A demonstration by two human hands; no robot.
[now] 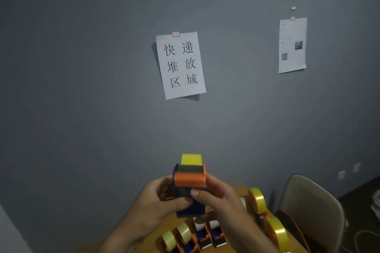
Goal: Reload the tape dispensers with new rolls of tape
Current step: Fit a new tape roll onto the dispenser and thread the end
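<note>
Both hands, left hand [162, 197] and right hand [216, 197], grip a blue-and-orange tape dispenser [190, 187] whose lower body their fingers hide, yellow tape [191, 159] peeking above.

A tape dispenser [190, 189] is held up in front of the wall [82, 88], between the left hand [162, 201] on its left side and the right hand [218, 199] on its right. A strip of tape [191, 159] is raised above its top edge. Below and behind the hands, a table [239, 191] is set against the wall. A row of dispensers [193, 236] is lined up on it, under the hands. To the right of these, two rolls of tape [265, 215] are stood on edge, one nearer than the other. A chair [312, 211] is placed right of the table. On the wall, a paper sign [181, 64] is pinned above the held dispenser, and a second sheet [292, 45] is pinned further right.
</note>
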